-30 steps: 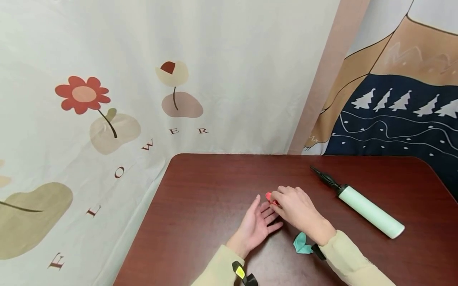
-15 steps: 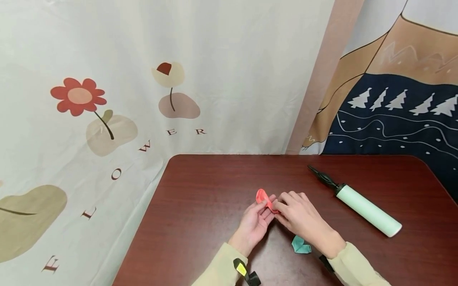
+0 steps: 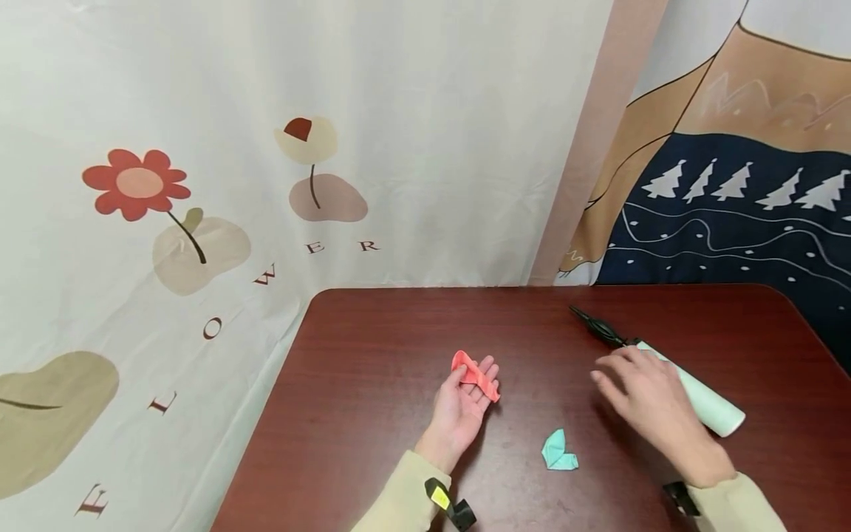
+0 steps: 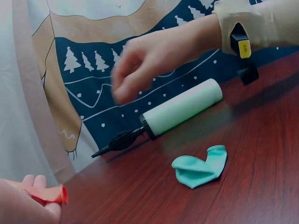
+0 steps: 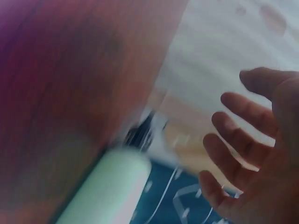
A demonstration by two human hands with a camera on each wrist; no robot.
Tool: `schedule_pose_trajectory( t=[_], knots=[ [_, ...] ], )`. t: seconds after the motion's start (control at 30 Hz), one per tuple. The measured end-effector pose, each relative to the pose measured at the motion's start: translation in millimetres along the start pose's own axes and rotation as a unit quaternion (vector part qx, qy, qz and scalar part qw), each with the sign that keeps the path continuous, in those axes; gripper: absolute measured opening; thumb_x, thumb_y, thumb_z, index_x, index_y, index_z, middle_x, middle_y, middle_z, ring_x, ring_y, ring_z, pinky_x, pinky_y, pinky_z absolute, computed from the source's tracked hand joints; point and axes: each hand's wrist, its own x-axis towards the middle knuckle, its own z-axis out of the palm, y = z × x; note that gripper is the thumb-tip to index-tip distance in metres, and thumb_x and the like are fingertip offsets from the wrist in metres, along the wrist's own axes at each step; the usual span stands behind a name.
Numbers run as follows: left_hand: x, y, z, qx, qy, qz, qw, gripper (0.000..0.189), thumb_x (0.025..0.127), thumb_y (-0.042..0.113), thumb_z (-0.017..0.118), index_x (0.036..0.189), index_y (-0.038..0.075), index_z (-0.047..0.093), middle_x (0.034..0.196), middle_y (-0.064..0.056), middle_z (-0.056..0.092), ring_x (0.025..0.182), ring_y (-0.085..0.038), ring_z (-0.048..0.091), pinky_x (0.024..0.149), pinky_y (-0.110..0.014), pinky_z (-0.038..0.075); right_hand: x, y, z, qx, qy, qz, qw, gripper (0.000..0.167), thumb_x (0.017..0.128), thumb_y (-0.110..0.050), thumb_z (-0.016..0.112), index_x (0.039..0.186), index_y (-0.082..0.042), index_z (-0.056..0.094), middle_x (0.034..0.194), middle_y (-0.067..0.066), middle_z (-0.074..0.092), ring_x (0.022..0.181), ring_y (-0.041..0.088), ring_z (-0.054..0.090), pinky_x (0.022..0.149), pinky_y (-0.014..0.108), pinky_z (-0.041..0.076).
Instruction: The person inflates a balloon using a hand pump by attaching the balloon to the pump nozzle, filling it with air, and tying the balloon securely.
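A coral-red deflated balloon [image 3: 476, 377] lies across the fingers of my left hand [image 3: 459, 414], where the thumb presses it against them. In the left wrist view the balloon's rolled mouth [image 4: 64, 194] sticks out past the fingers. My right hand [image 3: 648, 391] hovers by the pale green balloon pump [image 3: 705, 399], covering part of its barrel in the head view. Its fingers are loosely bent and spread, holding nothing, as the right wrist view shows. A teal deflated balloon [image 3: 557, 451] rests folded on the table between the two hands.
The pump's black nozzle [image 3: 592, 321] points toward the back of the dark red wooden table [image 3: 379, 332]. Behind the table's far edge hangs a white curtain [image 3: 432, 148] with printed flowers, beside a navy cloth [image 3: 731, 229] with white trees.
My right hand has let go of the red balloon and moved right, over to the pump. The left hand keeps the balloon and has shifted slightly left.
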Motion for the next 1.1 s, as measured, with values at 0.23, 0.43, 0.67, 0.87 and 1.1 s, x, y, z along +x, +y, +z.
schedule_pose_trajectory(
  t=[0.23,0.43,0.67,0.87,1.1],
  knots=[
    [4.0,9.8,-4.4,0.0,0.018,0.021,0.9996,0.05,0.106,0.014,0.046,0.149,0.0,0.025,0.16,-0.025,0.038,0.148,-0.038,0.039,0.121,-0.043,0.033,-18.5,56,-16,-0.035,-0.03,0.113,0.9925,0.044,0.092,-0.026,0.076,0.119,0.006,0.064,0.118,0.033,0.057,0.102,0.055,0.052,0.073,0.07,0.041],
    [6.6,12.7,-5.0,-0.007,0.01,0.04,0.9991,0.055,0.106,-0.005,0.043,0.156,0.001,0.02,0.162,-0.026,0.033,0.15,-0.039,0.036,0.122,-0.044,0.031,-25.4,83,-13,-0.041,-0.089,0.155,0.9831,0.069,0.093,-0.041,0.075,0.133,0.011,0.052,0.126,0.039,0.051,0.104,0.06,0.048,0.072,0.071,0.04],
    [9.9,14.7,-4.7,-0.038,0.003,0.049,0.9981,0.062,0.108,-0.003,0.041,0.162,0.002,0.011,0.164,-0.023,0.031,0.151,-0.036,0.033,0.122,-0.043,0.031,-27.9,95,-8,-0.036,-0.126,0.176,0.9756,0.089,0.088,-0.053,0.077,0.134,0.017,0.048,0.12,0.042,0.05,0.093,0.057,0.05,0.068,0.066,0.042],
    [10.5,17.2,-5.2,-0.047,-0.002,0.049,0.9977,0.058,0.111,0.004,0.043,0.161,-0.002,0.016,0.163,-0.02,0.033,0.152,-0.033,0.033,0.121,-0.04,0.033,-28.5,99,-7,-0.024,-0.147,0.184,0.9716,0.09,0.085,-0.045,0.082,0.134,0.021,0.045,0.115,0.044,0.048,0.091,0.055,0.047,0.071,0.063,0.043],
    [11.5,20.3,-4.3,-0.048,0.003,0.045,0.9978,0.054,0.111,0.012,0.046,0.157,-0.004,0.022,0.163,-0.022,0.033,0.15,-0.032,0.037,0.119,-0.039,0.037,-28.5,100,-5,-0.013,-0.168,0.181,0.9689,0.074,0.087,-0.036,0.081,0.122,0.021,0.05,0.099,0.035,0.055,0.081,0.045,0.052,0.066,0.059,0.046]
  ],
)
